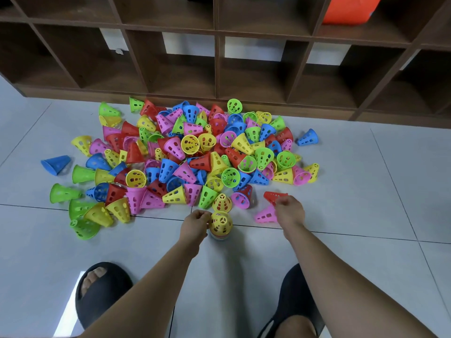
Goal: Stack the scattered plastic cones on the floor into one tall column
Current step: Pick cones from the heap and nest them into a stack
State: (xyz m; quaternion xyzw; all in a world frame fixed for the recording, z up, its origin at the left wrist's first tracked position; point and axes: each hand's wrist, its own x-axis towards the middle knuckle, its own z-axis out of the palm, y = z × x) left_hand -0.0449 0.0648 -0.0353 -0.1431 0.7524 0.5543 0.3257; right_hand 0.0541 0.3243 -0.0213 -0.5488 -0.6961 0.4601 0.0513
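Two black slippers (103,295) at the frame's bottom edge, both forearms reaching forward between them over grey floor tiles (366,191).

Left hand (196,222): palm down, fingers curled, pinching the side of the yellow cone (220,223) that tops the stack (220,236). The stack is short and upright on the floor, with several coloured rims showing beneath the yellow one.

Right hand (289,211): fingers curled on the wide end of a red cone (274,196) lying on its side; grip partly hidden. A pink cone (266,215) lies just left of the wrist, touching the hand.

Another yellow cone (222,203) stands just beyond the stack.

Pile (190,152): many perforated cones in red, yellow, green, blue and pink, mostly tipped over, spread across the floor beyond both hands.

Shelf (219,57): dark brown cubbies behind the pile; an orange item (351,9) sits in an upper right cubby.
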